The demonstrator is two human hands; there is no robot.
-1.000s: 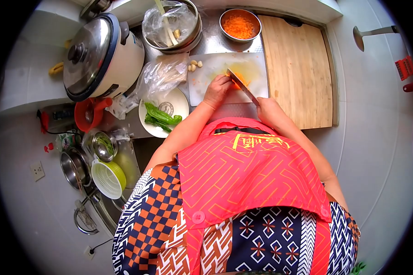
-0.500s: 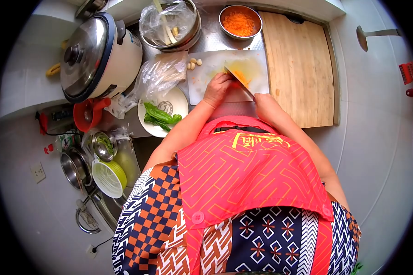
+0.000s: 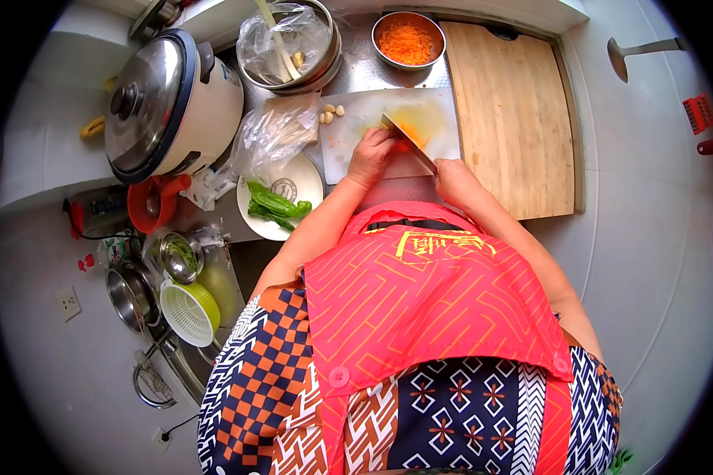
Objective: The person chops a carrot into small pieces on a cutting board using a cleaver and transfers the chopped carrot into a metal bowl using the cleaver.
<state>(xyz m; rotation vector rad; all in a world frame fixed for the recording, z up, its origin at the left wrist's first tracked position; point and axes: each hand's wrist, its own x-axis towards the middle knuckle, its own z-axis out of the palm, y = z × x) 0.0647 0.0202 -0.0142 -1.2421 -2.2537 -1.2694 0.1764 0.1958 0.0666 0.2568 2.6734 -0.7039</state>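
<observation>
My right hand [image 3: 457, 182] grips a kitchen knife [image 3: 408, 143] by its handle, the blade slanting up and left across a white cutting board [image 3: 347, 131]. Close against the blade's left side, my left hand [image 3: 370, 156] has its fingers curled and pressed down; whatever they hold is hidden. Shredded carrot [image 3: 413, 133] lies just right of the blade, on a yellowish wet patch. Several garlic cloves [image 3: 328, 115] sit at the board's upper left corner. A steel bowl of shredded carrot [image 3: 406, 41] stands behind the board.
A wooden board [image 3: 511, 119] adjoins on the right. To the left are a plastic bag [image 3: 273, 131], a plate [image 3: 310, 170] with green peppers [image 3: 276, 203], and a large cooker [image 3: 206, 111]. A bag-lined bowl [image 3: 330, 43] stands at the back; a green-and-white colander [image 3: 190, 313] is lower left.
The knife blade is tilted slightly more, showing more of its face. Both hands stay in nearly the same place on the board; the whole view has shifted a little.
</observation>
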